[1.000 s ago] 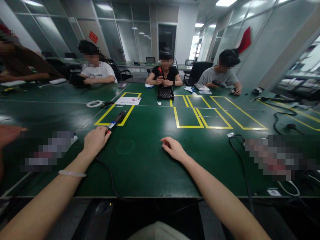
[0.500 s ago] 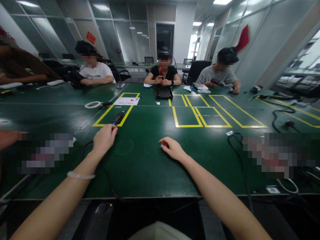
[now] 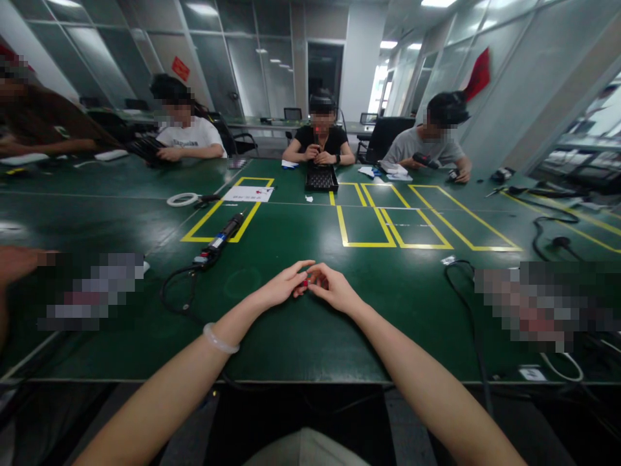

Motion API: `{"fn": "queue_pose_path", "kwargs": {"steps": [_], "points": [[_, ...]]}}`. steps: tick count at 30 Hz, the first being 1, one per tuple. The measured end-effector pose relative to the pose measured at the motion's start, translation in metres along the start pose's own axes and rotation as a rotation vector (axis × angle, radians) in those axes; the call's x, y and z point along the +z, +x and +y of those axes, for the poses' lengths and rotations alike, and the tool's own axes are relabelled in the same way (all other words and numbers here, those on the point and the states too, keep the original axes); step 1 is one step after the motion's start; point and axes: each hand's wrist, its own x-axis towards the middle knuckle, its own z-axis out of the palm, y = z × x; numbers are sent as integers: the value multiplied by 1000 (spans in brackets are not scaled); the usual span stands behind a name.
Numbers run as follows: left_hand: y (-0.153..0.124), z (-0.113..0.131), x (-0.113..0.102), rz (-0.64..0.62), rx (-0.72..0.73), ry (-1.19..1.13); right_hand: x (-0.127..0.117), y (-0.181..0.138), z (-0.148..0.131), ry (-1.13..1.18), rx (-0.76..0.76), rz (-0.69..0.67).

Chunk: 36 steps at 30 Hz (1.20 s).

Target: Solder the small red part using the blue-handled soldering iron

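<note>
My left hand (image 3: 282, 286) and my right hand (image 3: 334, 288) meet just above the table in front of me. A small red piece (image 3: 305, 283) sits between their fingertips, mostly covered, so its kind is not clear. Fingers of both hands are closed in around it. To the left of my left hand, an electric screwdriver (image 3: 222, 238) with a black and blue body lies on the green table (image 3: 291, 349), its tip towards a yellow taped frame. Its black cable (image 3: 167, 294) curls back towards my left forearm.
Yellow tape rectangles (image 3: 369, 245) mark the table. A white paper (image 3: 248, 194) and a white cable coil (image 3: 182, 200) lie farther left. Blurred-out items flank me, with a black cable (image 3: 478, 336) at right. Several people sit around; one has a black tray (image 3: 321, 188).
My left hand has let go of the electric screwdriver, which now lies on the table, and has moved right to meet my right hand at the red piece. My right hand has hardly moved.
</note>
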Motion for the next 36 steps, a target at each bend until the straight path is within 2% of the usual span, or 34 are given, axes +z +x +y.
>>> {"fn": "queue_pose_path", "kwargs": {"steps": [4,7,10,15,18,22,26,30,33,36], "points": [[-2,-5,3,-10,-14,-63,1,1,-3,10,27,18],[-2,-4,2,28,-26,-53,2,2,0,75,86,30],[-3,-2,0,83,14,28,1,4,8,149,176,66],[-9,3,1,130,173,291,-1,6,16,224,257,84],[-11,6,2,155,206,399,0,5,16,251,249,65],[-11,8,0,183,197,407,2,5,14,305,179,95],[-11,6,-1,190,169,402,1,4,11,207,93,90],[-10,6,-2,158,172,422,-1,3,9,144,106,96],[-9,9,-15,160,189,492,-2,3,10,163,138,87],[-12,8,-53,258,182,676,-3,3,12,176,140,101]]}}
